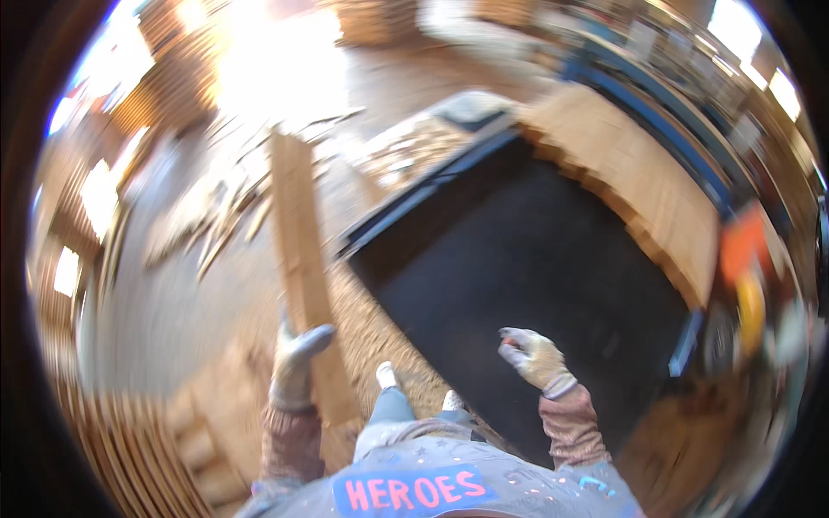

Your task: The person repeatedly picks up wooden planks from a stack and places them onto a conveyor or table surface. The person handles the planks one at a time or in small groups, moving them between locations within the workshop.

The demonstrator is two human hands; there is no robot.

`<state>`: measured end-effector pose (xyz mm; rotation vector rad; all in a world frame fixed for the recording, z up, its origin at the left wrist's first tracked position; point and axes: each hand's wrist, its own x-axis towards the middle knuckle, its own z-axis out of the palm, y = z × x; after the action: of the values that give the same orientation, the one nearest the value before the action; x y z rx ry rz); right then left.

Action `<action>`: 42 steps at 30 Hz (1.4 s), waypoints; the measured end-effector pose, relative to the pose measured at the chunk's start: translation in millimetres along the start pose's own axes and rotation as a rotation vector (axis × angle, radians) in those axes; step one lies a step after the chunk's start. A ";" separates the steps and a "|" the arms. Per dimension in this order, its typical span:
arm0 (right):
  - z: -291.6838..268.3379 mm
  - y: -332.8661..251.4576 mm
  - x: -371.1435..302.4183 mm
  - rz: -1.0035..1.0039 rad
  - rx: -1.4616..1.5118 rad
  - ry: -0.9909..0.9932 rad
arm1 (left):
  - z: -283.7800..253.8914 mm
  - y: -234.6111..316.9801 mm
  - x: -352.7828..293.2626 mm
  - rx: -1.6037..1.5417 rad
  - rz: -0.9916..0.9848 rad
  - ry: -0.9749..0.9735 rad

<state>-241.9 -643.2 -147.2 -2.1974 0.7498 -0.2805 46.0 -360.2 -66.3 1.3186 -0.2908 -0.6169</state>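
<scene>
My gloved left hand (pixel 296 363) grips a long wooden board (pixel 302 233) by its edge, the thumb lying across its face. The board stands tilted to the left of my body and reaches away from me. Above a wide black tabletop (pixel 509 276) is my gloved right hand (pixel 537 358), its fingers curled together. A small reddish spot shows at those fingertips; whether it is a held thing I cannot make out. Along the tabletop's far right side lies a row of wooden boards (pixel 630 164), set edge to edge.
Scrap wood strips (pixel 229 207) lie scattered on the floor at the far left. A container of wood offcuts (pixel 414 151) stands behind the table. Stacked slats (pixel 129 440) are at the lower left. A blue machine frame (pixel 656 121) and an orange part (pixel 747 242) are at the right.
</scene>
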 end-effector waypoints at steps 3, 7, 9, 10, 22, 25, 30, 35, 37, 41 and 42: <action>26.6 -8.8 12.8 0.034 0.318 -0.195 | -33.8 -1.5 -56.9 0.028 -0.036 0.149; 90.3 -67.7 40.3 0.018 0.799 -0.678 | -55.4 -55.4 -128.2 0.170 0.199 0.393; 135.5 -119.4 33.7 0.054 1.014 -0.860 | -40.7 -55.5 -157.3 0.140 0.048 0.396; 159.8 -141.1 27.3 0.077 1.031 -0.898 | -43.8 -79.3 -168.5 0.106 -0.081 0.356; 335.8 -226.6 -7.9 0.093 0.780 -0.899 | -219.4 -222.4 -460.3 0.811 -0.147 1.570; 361.4 -212.9 42.9 -0.126 0.640 -0.874 | -235.6 -251.1 -555.0 1.142 -0.737 1.432; 365.7 -251.0 20.5 -0.322 0.651 -0.967 | -262.5 -270.3 -595.7 1.019 -1.025 1.043; 350.5 -269.0 17.0 -0.333 0.561 -1.122 | -189.2 -209.3 -575.9 1.157 -0.913 1.036; 329.6 -263.9 18.5 -0.341 0.524 -1.117 | -168.9 -195.2 -555.7 1.133 -0.922 0.931; 337.1 -256.5 16.9 -0.321 0.522 -1.223 | -119.9 -251.0 -548.1 1.033 -1.087 0.961; 332.0 -258.5 13.8 -0.311 0.486 -1.215 | -119.7 -255.5 -546.6 1.001 -1.087 0.927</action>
<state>18.8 -314.2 -178.7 -1.5741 -0.3145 0.6309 -396.7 19.0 -262.9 2.5786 1.0971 -0.6675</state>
